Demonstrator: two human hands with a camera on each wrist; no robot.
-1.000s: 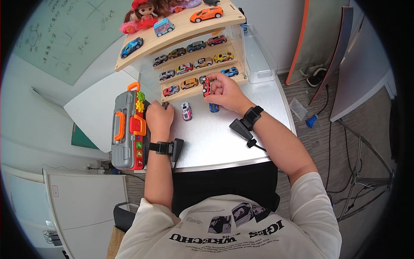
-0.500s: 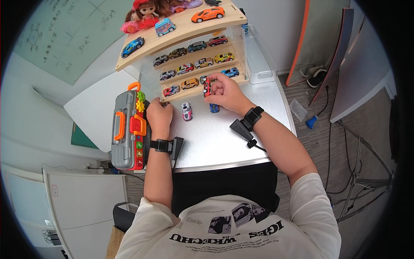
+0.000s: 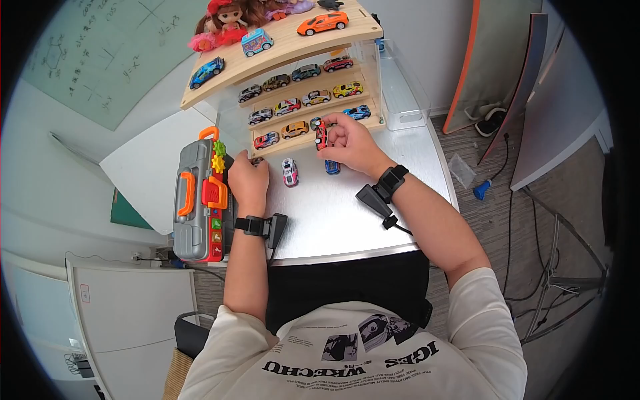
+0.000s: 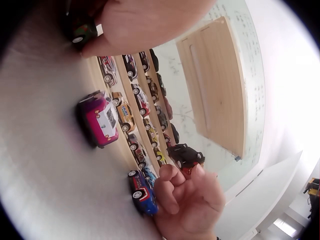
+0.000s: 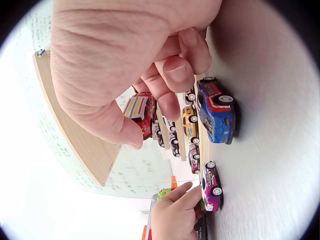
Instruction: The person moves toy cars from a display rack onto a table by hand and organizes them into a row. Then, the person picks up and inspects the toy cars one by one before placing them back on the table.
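My right hand [image 3: 348,143] pinches a red toy car [image 3: 321,135] between thumb and fingertips, in front of the lowest step of the wooden display rack [image 3: 283,148]. In the left wrist view the car's black underside shows; its striped roof [image 5: 136,106] faces the right wrist camera. Below that hand a blue toy car [image 3: 332,167] stands on the table. Over at the left, my left hand [image 3: 248,183] rests low at the tabletop, with fingers and thumb round a dark green toy car [image 4: 84,33], mostly hidden. A pink and white toy car [image 3: 289,173] stands between the hands.
Several toy cars line the rack's steps, among them an orange-yellow one [image 3: 295,129]. Dolls [image 3: 227,27], an orange car [image 3: 323,24] and a small blue bus [image 3: 257,43] sit on its top board. A grey toy toolbox [image 3: 193,207] stands left of my left hand; a clear bin [image 3: 407,120] is at right.
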